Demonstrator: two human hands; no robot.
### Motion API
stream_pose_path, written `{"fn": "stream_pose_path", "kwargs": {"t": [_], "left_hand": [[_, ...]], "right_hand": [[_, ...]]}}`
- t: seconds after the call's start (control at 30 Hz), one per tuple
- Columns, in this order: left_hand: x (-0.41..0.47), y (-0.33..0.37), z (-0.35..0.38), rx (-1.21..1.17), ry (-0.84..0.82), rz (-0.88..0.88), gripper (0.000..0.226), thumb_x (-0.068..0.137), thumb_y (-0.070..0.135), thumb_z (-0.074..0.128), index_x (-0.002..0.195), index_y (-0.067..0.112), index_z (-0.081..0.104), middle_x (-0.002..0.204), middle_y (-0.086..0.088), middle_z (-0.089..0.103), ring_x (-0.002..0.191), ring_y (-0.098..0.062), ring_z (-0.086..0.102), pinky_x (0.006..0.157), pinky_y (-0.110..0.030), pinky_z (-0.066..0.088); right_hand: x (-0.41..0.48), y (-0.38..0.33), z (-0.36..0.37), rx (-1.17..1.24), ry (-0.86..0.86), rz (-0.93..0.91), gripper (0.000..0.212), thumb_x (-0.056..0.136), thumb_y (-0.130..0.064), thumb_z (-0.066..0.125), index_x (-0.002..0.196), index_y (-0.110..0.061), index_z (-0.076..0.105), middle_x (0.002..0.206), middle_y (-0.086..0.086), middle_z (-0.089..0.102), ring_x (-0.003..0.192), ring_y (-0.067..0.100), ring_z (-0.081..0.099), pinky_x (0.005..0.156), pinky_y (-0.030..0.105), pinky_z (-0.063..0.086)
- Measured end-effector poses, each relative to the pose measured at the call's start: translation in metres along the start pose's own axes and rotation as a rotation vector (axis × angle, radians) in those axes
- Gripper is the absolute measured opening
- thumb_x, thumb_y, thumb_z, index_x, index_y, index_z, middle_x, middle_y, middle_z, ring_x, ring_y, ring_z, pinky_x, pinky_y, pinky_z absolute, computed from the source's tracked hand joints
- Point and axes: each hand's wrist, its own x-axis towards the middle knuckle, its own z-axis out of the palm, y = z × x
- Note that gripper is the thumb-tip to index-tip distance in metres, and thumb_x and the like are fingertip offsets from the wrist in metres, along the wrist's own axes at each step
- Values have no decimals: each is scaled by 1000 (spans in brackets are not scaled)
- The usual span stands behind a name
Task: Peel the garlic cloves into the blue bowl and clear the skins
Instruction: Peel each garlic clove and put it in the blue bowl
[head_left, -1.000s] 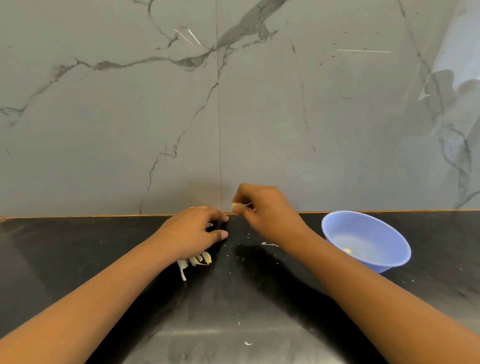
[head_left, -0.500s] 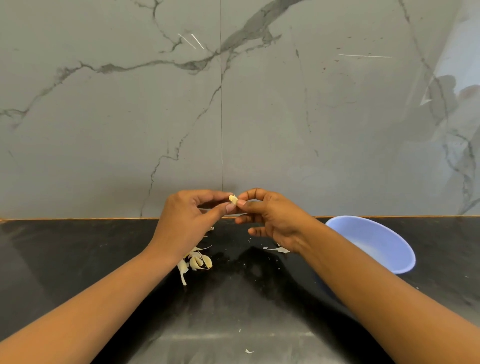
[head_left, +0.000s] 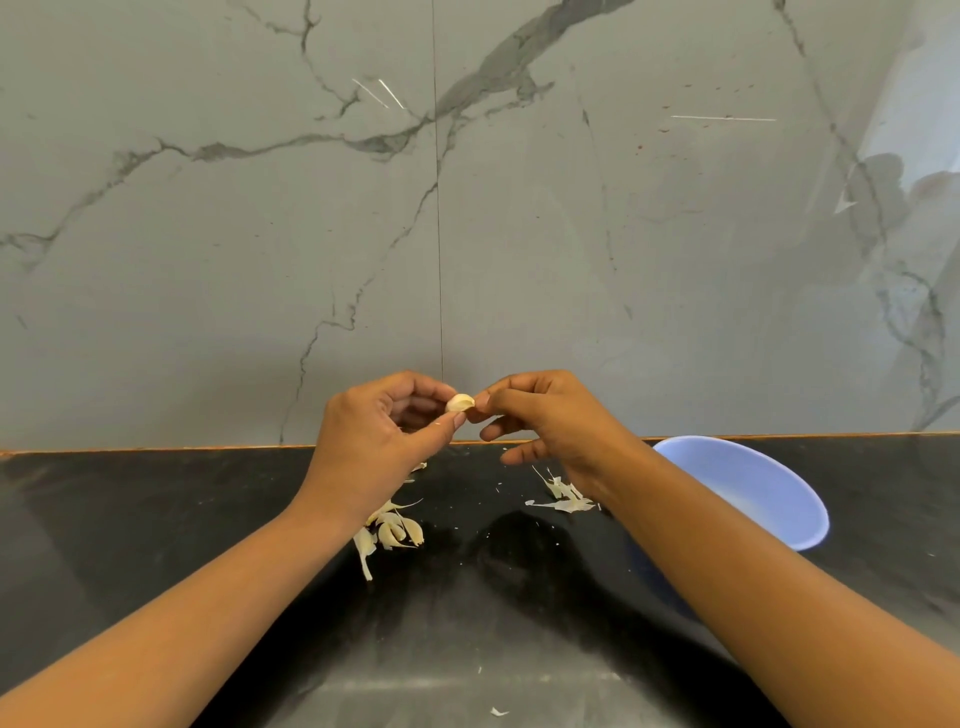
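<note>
Hands meet above the back edge of a black counter (head_left: 156, 519), sharing one garlic clove (head_left: 460, 402) between them in mid-air. The left hand (head_left: 374, 441) pinches the pale clove between thumb and forefinger, with its other fingers curled in behind. The right hand (head_left: 550, 421) nips the clove's opposite end with thumb and fingertip, while its lower fingers hang loosely bent beneath. Both forearms reach in from the counter's front edge.

The blue bowl (head_left: 753, 493) sits toward the counter's right side, close to the back edge. It is tilted toward the camera, and its near side is hidden behind the right forearm. Its contents cannot be made out.

A cluster of garlic pieces (head_left: 397, 532) lies on the counter just under the left wrist, though it is hard to tell whether these are whole cloves or husks. Thin, papery skins (head_left: 563, 499) are strewn beside the right wrist, between the hands and the bowl. Pale flecks dot the dark surface around both heaps. One loose scrap (head_left: 498, 711) lies alone near the front edge.

A grey marble wall (head_left: 260, 234), veined in darker grey, rises directly behind the counter.
</note>
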Motion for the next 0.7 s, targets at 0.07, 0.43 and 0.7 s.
{"fn": "stream_pose_path", "kwargs": {"t": [0.07, 0.43, 0.7], "left_hand": [[0, 0, -1, 5, -4, -5, 16, 77, 21, 77, 90, 27, 71, 81, 12, 73, 75, -2, 69, 67, -15, 56], [1, 3, -4, 2, -45, -19, 18, 76, 22, 77, 93, 27, 73, 79, 13, 73, 72, -2, 70, 67, -14, 56], [1, 5, -3, -55, -59, -98, 13, 77, 18, 77, 89, 24, 73, 72, 7, 74, 68, -6, 71, 64, -15, 56]], "right_hand": [[-1, 0, 0, 11, -9, 12, 15, 91, -19, 62, 95, -7, 72, 96, 8, 73, 74, 12, 64, 55, 23, 53], [0, 7, 7, -153, 70, -116, 16, 92, -13, 60, 78, -17, 68, 84, 5, 69, 70, 8, 61, 55, 19, 52], [-3, 9, 10, -555, 196, -397, 7, 88, -17, 64, 86, -12, 70, 72, -3, 61, 62, 8, 54, 61, 22, 51]]}}
